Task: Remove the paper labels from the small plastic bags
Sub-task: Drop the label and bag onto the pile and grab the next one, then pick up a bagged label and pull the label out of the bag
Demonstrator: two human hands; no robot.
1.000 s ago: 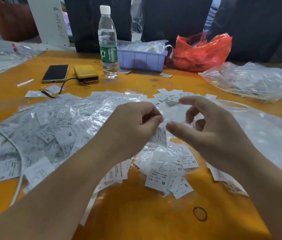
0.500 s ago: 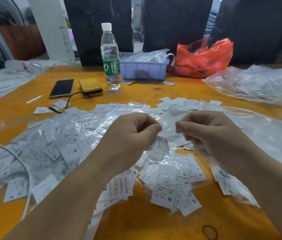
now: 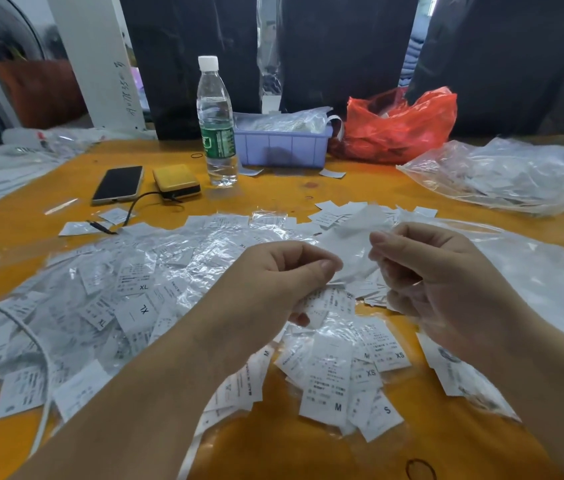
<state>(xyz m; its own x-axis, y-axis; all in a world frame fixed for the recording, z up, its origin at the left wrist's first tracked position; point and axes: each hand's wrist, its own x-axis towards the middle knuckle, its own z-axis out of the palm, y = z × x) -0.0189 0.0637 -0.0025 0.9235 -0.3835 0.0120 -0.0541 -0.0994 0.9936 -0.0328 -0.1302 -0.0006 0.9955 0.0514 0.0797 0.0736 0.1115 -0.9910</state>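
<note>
A wide heap of small clear plastic bags with white paper size labels (image 3: 135, 299) covers the orange table (image 3: 308, 445). My left hand (image 3: 273, 282) is closed above the heap and pinches a small bag with a printed label (image 3: 329, 303) that hangs below its fingers. My right hand (image 3: 429, 282) is closed just to the right, its thumb and fingers pinching a thin white paper piece (image 3: 353, 237) that stretches between the two hands. Loose white labels (image 3: 339, 213) lie beyond the hands.
A water bottle (image 3: 216, 126), a black phone (image 3: 118, 184) and a yellow power bank (image 3: 176, 180) stand at the back left. A purple bin (image 3: 282, 147) and a red bag (image 3: 398, 126) sit behind. Large clear bags (image 3: 516, 174) lie right. A white cable (image 3: 24, 334) crosses the heap's left.
My right hand's open fingers have closed and pinch the paper beside my left hand. The camera has tilted up, so the table shows lower in the frame.
</note>
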